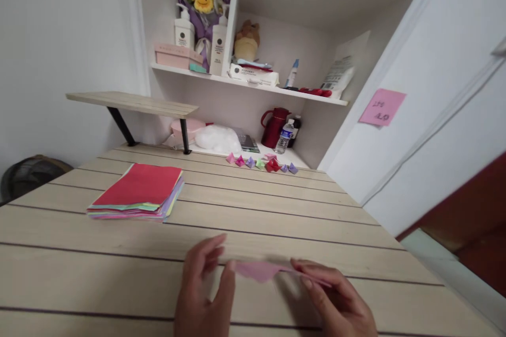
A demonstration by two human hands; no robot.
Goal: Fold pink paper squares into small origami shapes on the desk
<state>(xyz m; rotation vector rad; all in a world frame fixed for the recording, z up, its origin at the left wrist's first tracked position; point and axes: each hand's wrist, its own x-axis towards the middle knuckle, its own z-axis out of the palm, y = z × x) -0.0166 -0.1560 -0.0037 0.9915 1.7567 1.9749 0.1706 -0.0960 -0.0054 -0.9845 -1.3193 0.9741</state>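
A piece of folded pink paper (259,271) is held just above the table at the front middle. My right hand (336,295) pinches its right end between thumb and fingers. At the paper's left end is my left hand (207,289), with thumb and fingers apart. The left thumb tip is at the paper's edge; whether it touches cannot be made out. Further back on the left lies a stack of coloured paper sheets (138,187), red on top. Along the table's far edge stands a row of small folded paper pieces (260,164) in pink, purple, green and red.
The slatted wooden table (245,210) reaches back to a white shelf unit (253,81). A small raised wooden shelf (134,102) on black legs stands at the back left. Behind the paper pieces are a red jug (274,127), a water bottle (284,138) and a white fluffy bundle (217,139).
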